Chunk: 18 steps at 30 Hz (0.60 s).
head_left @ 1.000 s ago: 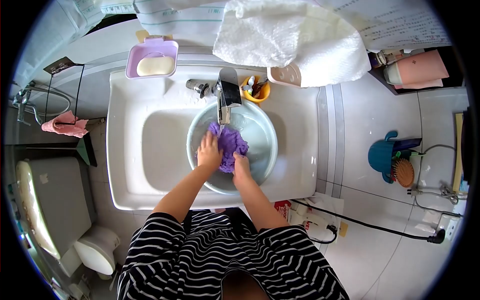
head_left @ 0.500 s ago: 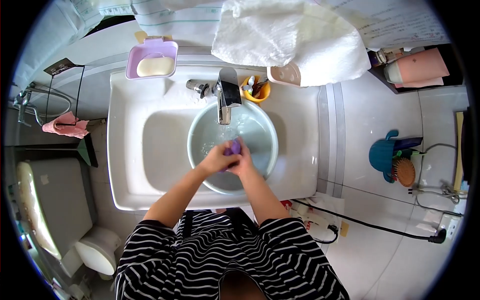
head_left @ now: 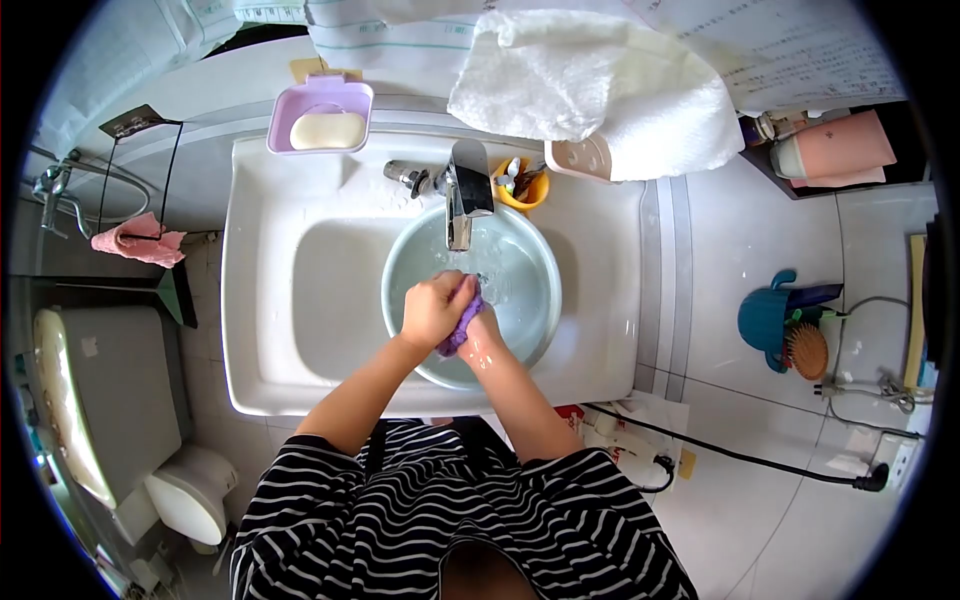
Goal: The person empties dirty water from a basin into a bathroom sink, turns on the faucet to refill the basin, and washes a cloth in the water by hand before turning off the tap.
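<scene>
- We're gripping the cloth [head_left: 462,332] between hands: left hand [head_left: 432,312] curling closed, right hand's [head_left: 485,326] fingers hiding, closure unclear.
- Long axis is slanting away rightward.

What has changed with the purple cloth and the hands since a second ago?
The purple cloth, looser and more spread out then, is now bunched between both hands. The left hand has closed in toward the right hand. The basin remains under the faucet.
</scene>
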Motion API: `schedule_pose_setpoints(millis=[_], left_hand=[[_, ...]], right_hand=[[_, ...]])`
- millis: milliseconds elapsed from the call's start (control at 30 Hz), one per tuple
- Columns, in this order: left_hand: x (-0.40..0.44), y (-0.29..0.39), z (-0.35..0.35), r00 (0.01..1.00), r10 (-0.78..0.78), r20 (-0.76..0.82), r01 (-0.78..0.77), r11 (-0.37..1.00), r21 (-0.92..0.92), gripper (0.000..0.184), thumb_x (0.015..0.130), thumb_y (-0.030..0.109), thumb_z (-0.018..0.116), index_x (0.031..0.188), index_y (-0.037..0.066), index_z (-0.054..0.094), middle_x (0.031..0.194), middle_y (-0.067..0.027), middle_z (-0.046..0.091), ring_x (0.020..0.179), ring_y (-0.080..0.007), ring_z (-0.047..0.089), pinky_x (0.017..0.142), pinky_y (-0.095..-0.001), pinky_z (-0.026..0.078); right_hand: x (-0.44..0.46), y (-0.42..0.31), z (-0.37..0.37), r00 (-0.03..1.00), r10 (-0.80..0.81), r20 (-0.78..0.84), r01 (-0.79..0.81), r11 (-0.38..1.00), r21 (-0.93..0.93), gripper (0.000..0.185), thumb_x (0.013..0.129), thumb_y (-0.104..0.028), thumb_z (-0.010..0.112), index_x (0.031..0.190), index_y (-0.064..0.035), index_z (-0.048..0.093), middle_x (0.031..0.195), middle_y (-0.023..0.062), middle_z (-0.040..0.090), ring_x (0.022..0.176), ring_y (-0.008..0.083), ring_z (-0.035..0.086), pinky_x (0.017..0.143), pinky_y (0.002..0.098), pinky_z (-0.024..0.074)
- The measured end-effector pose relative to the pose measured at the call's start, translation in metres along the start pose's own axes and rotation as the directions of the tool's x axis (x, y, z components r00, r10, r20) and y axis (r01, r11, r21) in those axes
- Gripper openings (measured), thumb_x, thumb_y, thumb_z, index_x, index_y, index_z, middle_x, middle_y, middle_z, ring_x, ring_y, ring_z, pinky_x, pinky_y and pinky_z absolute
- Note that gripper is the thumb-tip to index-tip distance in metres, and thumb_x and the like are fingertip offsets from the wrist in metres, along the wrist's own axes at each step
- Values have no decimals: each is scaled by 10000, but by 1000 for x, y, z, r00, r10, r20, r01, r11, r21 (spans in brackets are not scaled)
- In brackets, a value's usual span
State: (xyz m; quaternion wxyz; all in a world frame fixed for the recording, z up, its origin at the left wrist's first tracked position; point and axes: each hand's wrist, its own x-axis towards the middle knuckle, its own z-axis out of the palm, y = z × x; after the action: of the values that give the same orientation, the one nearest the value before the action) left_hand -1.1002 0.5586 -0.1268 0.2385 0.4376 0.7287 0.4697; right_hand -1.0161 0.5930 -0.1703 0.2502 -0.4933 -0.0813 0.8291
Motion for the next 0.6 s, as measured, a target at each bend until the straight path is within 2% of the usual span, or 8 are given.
schedule_pose_setpoints(millis=[100, 167, 233, 300, 433, 500, 567, 600], left_hand=[[-3, 8, -8, 992, -64, -110, 48, 989, -142, 179, 818, 191, 588, 777, 18, 565, 735, -155, 538, 652, -335, 524, 594, -346, 435], [-6, 22, -17, 984, -55, -172, 17, 976, -218, 147, 808, 126, 602, 836, 4, 525, 772, -144, 501, 681, -307, 503, 634, -325, 426], [-3, 31, -18, 972, -48, -232, -35, 939, -343, 172, 797, 80, 598, 943, 13, 537, 832, -129, 531, 733, -258, 534, 669, -314, 433], [6, 59, -31, 961, -51, -270, -57, 925, -375, 239, 793, 57, 592, 1022, 22, 536, 868, -117, 541, 766, -222, 537, 695, -300, 435], [27, 63, -47, 980, 21, -197, -86, 942, -324, 342, 794, 46, 582, 1130, 34, 523, 924, -104, 551, 815, -185, 535, 748, -270, 434], [33, 65, -53, 978, -41, -203, -58, 887, -458, 320, 814, 47, 573, 1130, 40, 521, 916, -46, 549, 823, -127, 517, 750, -240, 428], [37, 57, -58, 963, -187, -192, 22, 767, -641, 276, 832, 46, 560, 1106, 49, 531, 923, -10, 539, 828, -87, 496, 748, -220, 420], [35, 59, -64, 948, -270, -169, 65, 683, -727, 235, 843, 48, 550, 1078, 52, 537, 926, 0, 534, 827, -67, 483, 748, -206, 411]], right_hand=[[-37, -28, 32, 973, -203, -108, 161, 937, -311, 356, 924, -322, 443, 1000, 2, 570, 899, 56, 584, 802, 139, 564, 714, 279, 454], [-55, -47, 49, 933, -359, -25, 317, 851, -419, 356, 912, -319, 467, 963, 18, 570, 853, 51, 573, 753, 125, 522, 694, 264, 423], [-59, -64, 59, 798, -586, 143, 539, 586, -605, 273, 887, -255, 511, 944, 10, 542, 833, 64, 558, 744, 144, 504, 704, 279, 417], [-62, -81, 68, 685, -662, 302, 661, 393, -639, 219, 851, -192, 553, 945, 2, 510, 818, 82, 541, 743, 159, 496, 709, 294, 417], [-62, -104, 81, 663, -639, 390, 702, 351, -620, 328, 828, -201, 579, 1085, -22, 480, 893, 93, 559, 780, 175, 532, 731, 294, 425], [-56, -109, 80, 653, -612, 447, 716, 305, -628, 387, 817, -212, 591, 1139, -32, 475, 922, 100, 567, 788, 181, 541, 729, 294, 431], [-63, -113, 83, 637, -597, 487, 717, 228, -659, 398, 811, -209, 597, 1149, -35, 477, 931, 100, 569, 787, 175, 541, 727, 289, 433], [-62, -116, 81, 683, -556, 474, 697, 302, -650, 424, 796, -203, 615, 1158, -30, 477, 904, 88, 563, 754, 160, 523, 708, 285, 430]])
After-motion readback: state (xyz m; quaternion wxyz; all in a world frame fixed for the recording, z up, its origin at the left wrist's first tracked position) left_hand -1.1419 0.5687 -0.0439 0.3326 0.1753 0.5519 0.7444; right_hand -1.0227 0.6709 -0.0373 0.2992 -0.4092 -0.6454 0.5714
